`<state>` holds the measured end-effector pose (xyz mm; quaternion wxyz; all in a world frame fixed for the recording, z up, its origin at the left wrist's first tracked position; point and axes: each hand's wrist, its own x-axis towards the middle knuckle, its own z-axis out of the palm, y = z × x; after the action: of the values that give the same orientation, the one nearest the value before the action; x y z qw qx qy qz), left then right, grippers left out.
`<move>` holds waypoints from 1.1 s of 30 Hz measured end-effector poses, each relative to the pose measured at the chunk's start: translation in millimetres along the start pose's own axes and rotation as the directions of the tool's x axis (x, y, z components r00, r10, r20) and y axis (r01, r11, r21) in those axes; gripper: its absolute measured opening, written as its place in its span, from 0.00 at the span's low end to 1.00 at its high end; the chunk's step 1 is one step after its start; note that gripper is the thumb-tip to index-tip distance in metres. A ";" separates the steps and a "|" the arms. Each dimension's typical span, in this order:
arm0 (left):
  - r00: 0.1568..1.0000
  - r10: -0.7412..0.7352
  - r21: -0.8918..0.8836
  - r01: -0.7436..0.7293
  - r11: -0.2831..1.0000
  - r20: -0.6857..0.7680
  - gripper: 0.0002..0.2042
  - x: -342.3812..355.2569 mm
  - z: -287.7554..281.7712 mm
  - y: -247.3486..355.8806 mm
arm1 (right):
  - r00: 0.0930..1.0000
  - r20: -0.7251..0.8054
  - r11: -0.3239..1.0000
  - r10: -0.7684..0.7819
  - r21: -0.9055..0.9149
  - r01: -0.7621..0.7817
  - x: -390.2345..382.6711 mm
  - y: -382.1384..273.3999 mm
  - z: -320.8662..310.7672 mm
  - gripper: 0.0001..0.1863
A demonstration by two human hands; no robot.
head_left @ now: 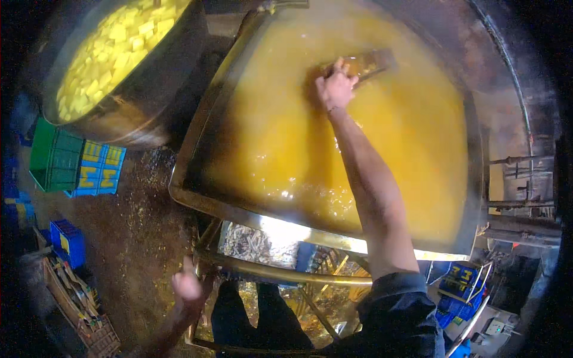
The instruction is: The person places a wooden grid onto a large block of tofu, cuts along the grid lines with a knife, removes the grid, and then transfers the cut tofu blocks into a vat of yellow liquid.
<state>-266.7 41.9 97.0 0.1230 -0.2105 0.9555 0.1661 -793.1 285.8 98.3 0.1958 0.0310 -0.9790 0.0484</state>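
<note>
Has the right grip (339,89) curled over the left end of a dark brown, oblong, hard-edged, scoop-like vessel (373,61), pinching it there. Extends rightward from that grip, with an amber, wet-looking middle between darker sides, lying at the surface of a cloudy golden-yellow liquid (280,134); cannot tell how deep. All around the right grip, the same opaque liquid, smooth and hazy beyond it, flecked with shiny bubbles on the near side. Enclosed by a broad metal vat with rounded corners (239,215), dull and dark along the inner wall, glossy along the near rim.

Below and left of the right grip, outside the vat, the left grip (188,285): blurred, near a brassy tubular rail (286,275); cannot tell whether spread or pressed together.

Far left of the right grip, a deep, curved-walled, dark metal pot (140,110), filled with pale yellow, block-like chunks (116,51). Above and left of the left grip, a green, ribbed plastic crate (55,156) just beside a light blue one with yellow markings (98,167). Left of the left grip, a dark blue plastic box (67,243) and a slatted wooden crate (83,310), on a wet-looking, scrap-strewn brown floor (146,221).
</note>
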 end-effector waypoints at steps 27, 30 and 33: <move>0.784 0.612 -0.630 0.423 -0.652 -0.106 0.49 -47.4 -175.0 361.3 | 0.804 -0.076 0.695 -0.590 0.458 0.554 -285.5 48.8 -615.6 0.35; 0.744 0.662 -0.485 0.548 -0.682 -0.090 0.48 -121.4 -121.7 308.7 | 0.693 -0.069 0.619 -0.717 0.395 0.679 -404.1 36.4 -615.2 0.32; 0.735 0.678 -0.445 0.611 -0.654 0.013 0.47 -188.5 -55.4 206.5 | 0.708 0.096 0.698 -0.700 0.302 0.649 -507.6 -1.4 -604.2 0.32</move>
<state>-201.3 266.4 260.0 0.1627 -0.0236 0.0276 0.9860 -95.5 370.1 457.3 0.0931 0.4179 -0.8992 0.0902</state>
